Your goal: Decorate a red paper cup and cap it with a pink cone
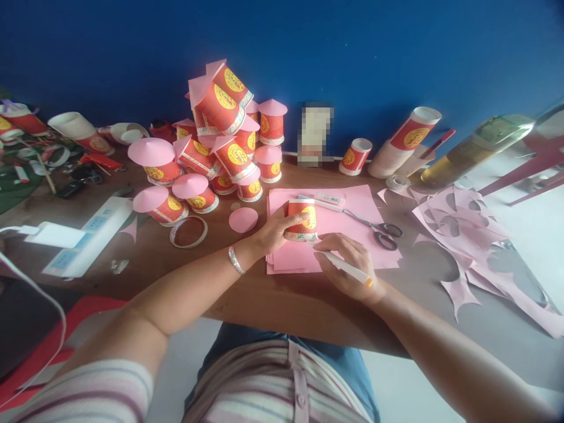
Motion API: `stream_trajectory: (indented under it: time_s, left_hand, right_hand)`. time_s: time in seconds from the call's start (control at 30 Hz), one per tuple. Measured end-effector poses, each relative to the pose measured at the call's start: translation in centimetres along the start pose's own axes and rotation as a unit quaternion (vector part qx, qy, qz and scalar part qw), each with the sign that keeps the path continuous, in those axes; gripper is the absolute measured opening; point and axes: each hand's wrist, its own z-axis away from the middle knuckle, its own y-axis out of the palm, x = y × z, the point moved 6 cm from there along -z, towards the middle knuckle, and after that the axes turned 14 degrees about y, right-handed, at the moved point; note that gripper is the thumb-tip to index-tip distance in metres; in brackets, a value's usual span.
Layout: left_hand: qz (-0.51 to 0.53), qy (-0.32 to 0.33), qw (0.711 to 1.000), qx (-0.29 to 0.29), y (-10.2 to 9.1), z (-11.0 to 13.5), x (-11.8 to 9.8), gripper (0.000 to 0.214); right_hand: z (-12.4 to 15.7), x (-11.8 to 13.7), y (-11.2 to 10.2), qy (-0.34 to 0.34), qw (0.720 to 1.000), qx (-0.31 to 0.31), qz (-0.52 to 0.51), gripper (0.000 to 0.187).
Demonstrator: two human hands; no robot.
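Note:
My left hand (282,228) is wrapped round a red paper cup (301,220) with a yellow emblem. The cup stands over a stack of pink paper sheets (288,263). In my right hand (346,264) is a white pen (348,267) with an orange end, its tip close to the base of the cup. Whether the tip touches the paper is hard to tell. On the pink sheets, beyond my right hand, lie scissors (384,235) with dark handles and a white box cutter (324,201). A pink paper disc (243,220) lies left of the sheets.
Red cups with pink cone tops (189,191) are piled at the back left. A power strip (88,238) with a charger is at the left, pink paper scraps (462,229) at the right. Stacked cups (403,141), a bottle (478,150) and a tape roll (398,183) stand behind.

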Motion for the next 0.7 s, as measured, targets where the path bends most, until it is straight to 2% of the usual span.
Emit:
stream_trajectory:
  time_s: [0.27,0.7]
  left_hand:
    - [-0.010,-0.004,1.000,0.010,-0.22,0.07,0.11,0.039]
    - [0.003,-0.001,1.000,0.015,0.14,0.05,-0.13,0.041]
  right_hand:
    - [-0.10,-0.13,0.11,0.013,1.000,0.012,-0.009,0.010]
    - [-0.12,-0.19,-0.01,0.003,1.000,-0.018,0.009,0.014]
